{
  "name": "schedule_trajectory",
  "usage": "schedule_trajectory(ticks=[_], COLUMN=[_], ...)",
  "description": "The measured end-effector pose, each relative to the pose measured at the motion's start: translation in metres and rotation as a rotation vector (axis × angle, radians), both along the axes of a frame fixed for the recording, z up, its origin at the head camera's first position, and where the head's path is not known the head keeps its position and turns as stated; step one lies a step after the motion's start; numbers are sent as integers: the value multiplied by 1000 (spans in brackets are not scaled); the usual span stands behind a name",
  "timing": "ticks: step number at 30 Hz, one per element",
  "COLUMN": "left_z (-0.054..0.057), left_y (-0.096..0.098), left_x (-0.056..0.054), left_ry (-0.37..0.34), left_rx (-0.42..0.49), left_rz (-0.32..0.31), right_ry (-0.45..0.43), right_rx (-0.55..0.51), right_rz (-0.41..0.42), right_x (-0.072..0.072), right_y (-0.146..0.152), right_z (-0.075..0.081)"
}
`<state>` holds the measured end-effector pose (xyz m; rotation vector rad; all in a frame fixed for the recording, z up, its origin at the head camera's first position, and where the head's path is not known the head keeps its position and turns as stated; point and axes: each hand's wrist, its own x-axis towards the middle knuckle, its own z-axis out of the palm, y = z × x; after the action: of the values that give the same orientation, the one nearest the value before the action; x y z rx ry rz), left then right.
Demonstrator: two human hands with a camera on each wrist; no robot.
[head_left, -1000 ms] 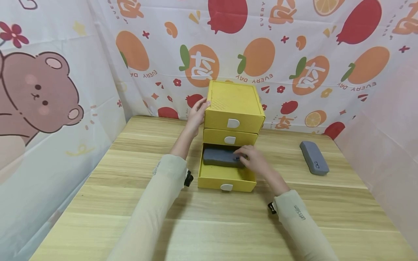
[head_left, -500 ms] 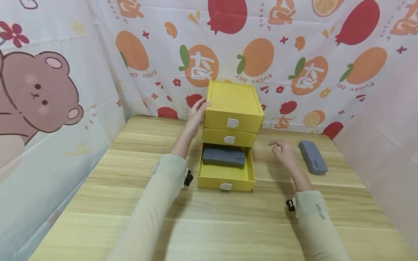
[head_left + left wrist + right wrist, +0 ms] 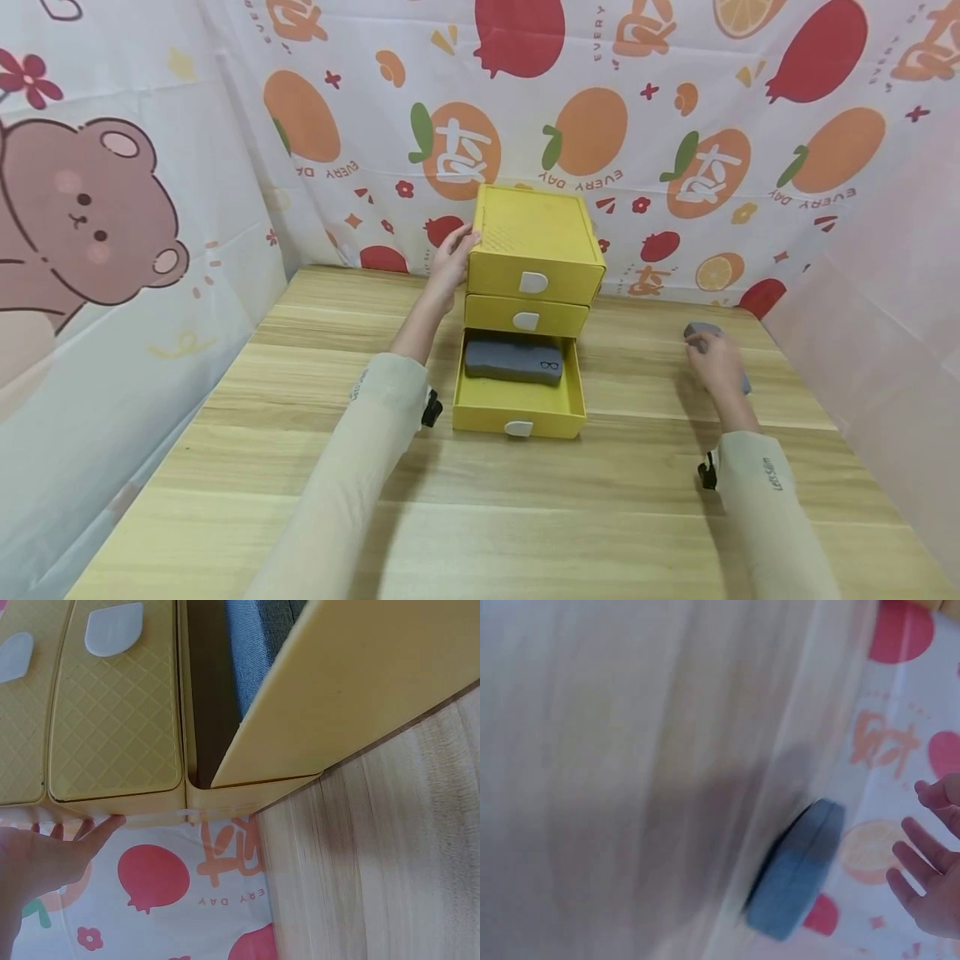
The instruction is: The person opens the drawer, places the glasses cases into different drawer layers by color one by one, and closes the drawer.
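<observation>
A yellow drawer unit (image 3: 536, 221) stands on the table with its bottom drawer (image 3: 480, 421) pulled out. Inside that drawer lies a grey-blue glasses case (image 3: 506, 360) with a small glasses print. My left hand (image 3: 450, 262) rests on the unit's left side, fingers extended along the wall. At the right, my right hand (image 3: 718, 365) hovers over a second glasses case (image 3: 696, 328), partly covering it in the head view. From the right wrist, this case (image 3: 795, 874) appears apart from the loosely spread fingers (image 3: 915, 862).
The wooden table (image 3: 600, 517) extends around the unit. Behind it hangs a fruit-print cloth (image 3: 517, 150), and a bear-print cloth (image 3: 90, 208) hangs at the left. The two upper drawers (image 3: 498, 315) are closed, with white pulls.
My right hand has left the glasses case in the drawer and moved right, to over the second case. The left hand has stayed on the unit's side.
</observation>
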<state>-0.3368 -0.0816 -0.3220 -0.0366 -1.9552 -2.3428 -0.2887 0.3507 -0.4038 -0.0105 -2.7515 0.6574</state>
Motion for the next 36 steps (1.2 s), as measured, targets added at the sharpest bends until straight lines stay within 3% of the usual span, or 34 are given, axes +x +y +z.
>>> schedule_trajectory(ticks=[3, 7, 13, 25, 36], left_z=[0, 0, -1, 0, 0], left_y=[0, 1, 1, -1, -1], left_x=[0, 0, 0, 1, 2], left_ry=[-2, -3, 11, 13, 8], left_rx=[1, -5, -3, -1, -5], left_rz=[-4, -6, -16, -6, -6], right_ry=[-41, -173, -327, -353, -370], right_rx=[19, 62, 39, 60, 51], right_rz=[-59, -128, -107, -47, 70], right_x=[0, 4, 13, 14, 15], right_y=[11, 26, 40, 42, 30], right_z=[-6, -12, -19, -23, -15])
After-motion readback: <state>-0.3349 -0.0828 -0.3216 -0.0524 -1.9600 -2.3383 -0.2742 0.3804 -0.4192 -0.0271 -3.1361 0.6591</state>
